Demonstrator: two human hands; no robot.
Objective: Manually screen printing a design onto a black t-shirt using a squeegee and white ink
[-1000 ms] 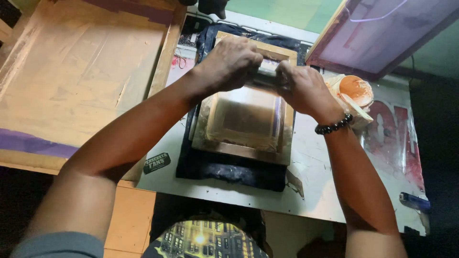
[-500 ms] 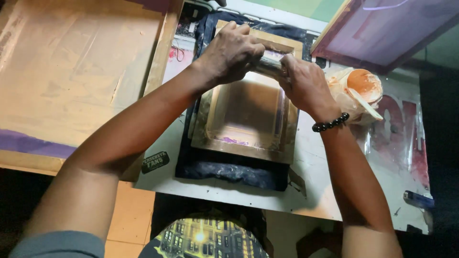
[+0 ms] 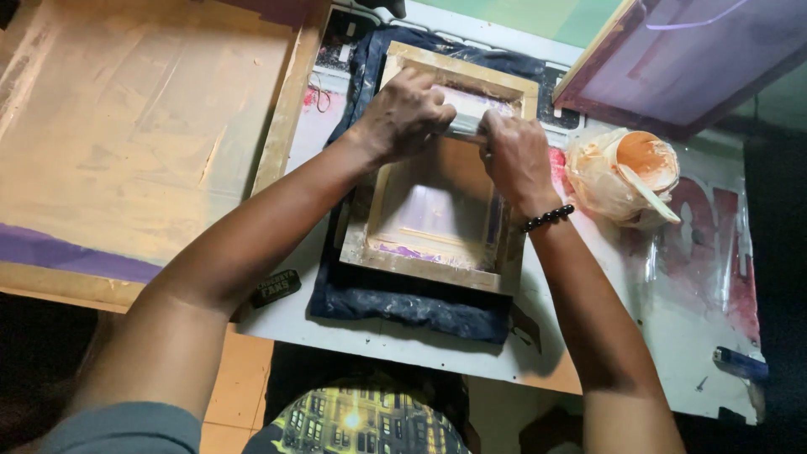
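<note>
A pale squeegee (image 3: 466, 118) is gripped from both ends: the left hand (image 3: 403, 113) is closed over its left part and the right hand (image 3: 513, 151) is closed over its right part, fingers curled tight, so that only a short middle stretch of the blade is seen between them. The long axis of the squeegee is laid across the person's front, from left to right, and it is pressed against the mesh at the far end of a small wooden screen frame (image 3: 437, 265). The near end of the frame lies toward the body, so the open run of mesh is found on the near side of both hands; neither hand is clearly nearer to it. Under the frame a dark cloth (image 3: 403, 303) is spread on the white bench (image 3: 370, 345). To the right, just beside the frame, a bag-lined tub of orange paint (image 3: 643, 155) with a stick in it is set. A larger screen (image 3: 126, 134) is seen on the left.
</note>
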